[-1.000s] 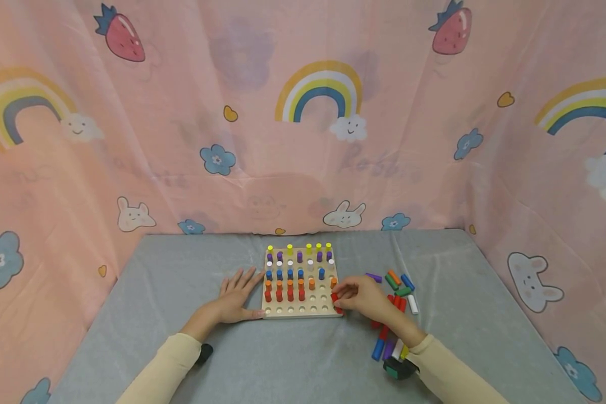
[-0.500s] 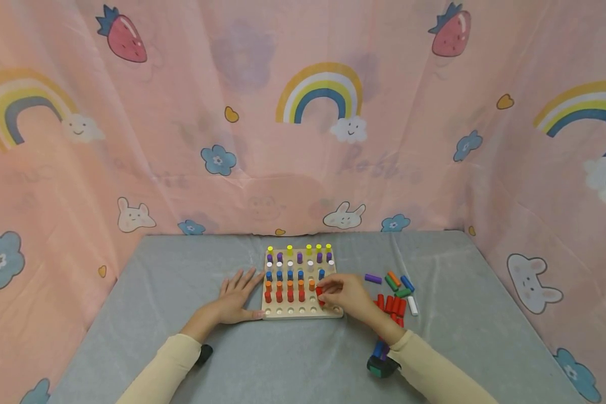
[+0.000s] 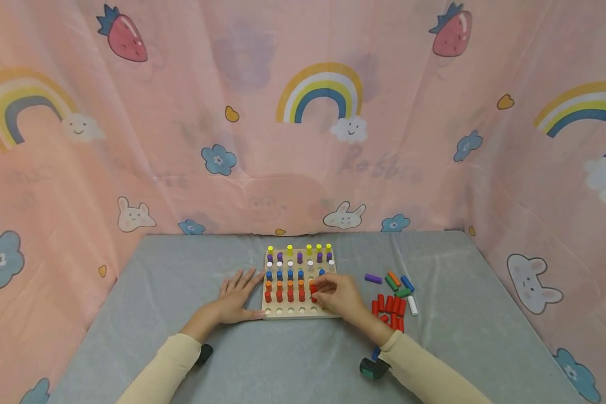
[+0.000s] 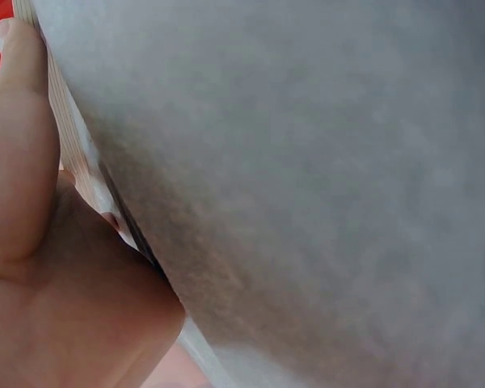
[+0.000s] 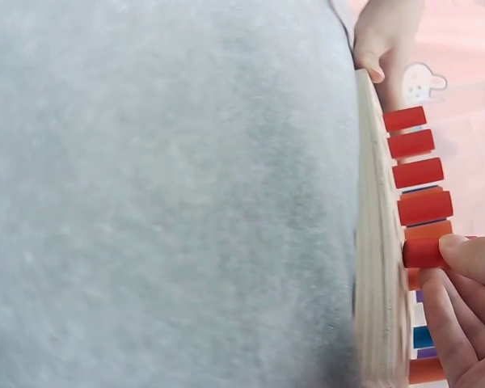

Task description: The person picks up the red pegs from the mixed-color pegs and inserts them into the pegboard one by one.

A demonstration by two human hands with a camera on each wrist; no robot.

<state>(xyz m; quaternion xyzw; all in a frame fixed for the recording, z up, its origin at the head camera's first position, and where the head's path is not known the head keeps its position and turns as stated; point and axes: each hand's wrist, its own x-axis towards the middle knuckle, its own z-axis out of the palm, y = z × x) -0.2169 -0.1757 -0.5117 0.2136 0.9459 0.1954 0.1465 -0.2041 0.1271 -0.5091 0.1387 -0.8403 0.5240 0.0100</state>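
Head view, frame centre: my right hand (image 3: 335, 296) pinches a red peg (image 3: 313, 290) upright over the pegboard (image 3: 328, 314), beside the red row, so it drops straight into its hole. My left hand (image 3: 238, 297) lies flat with fingers spread, thumb against the board's left edge, bracing it on the grey cloth (image 3: 283, 359). Spare pegs (image 3: 391, 311) wait lower right.

Red peg (image 3: 313, 290); grey cloth (image 3: 182, 269)

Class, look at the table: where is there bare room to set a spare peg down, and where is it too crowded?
Bare grey cloth lies left of the left hand, and in front of the wooden pegboard. It is crowded right of the board, by the right hand, with loose pegs.
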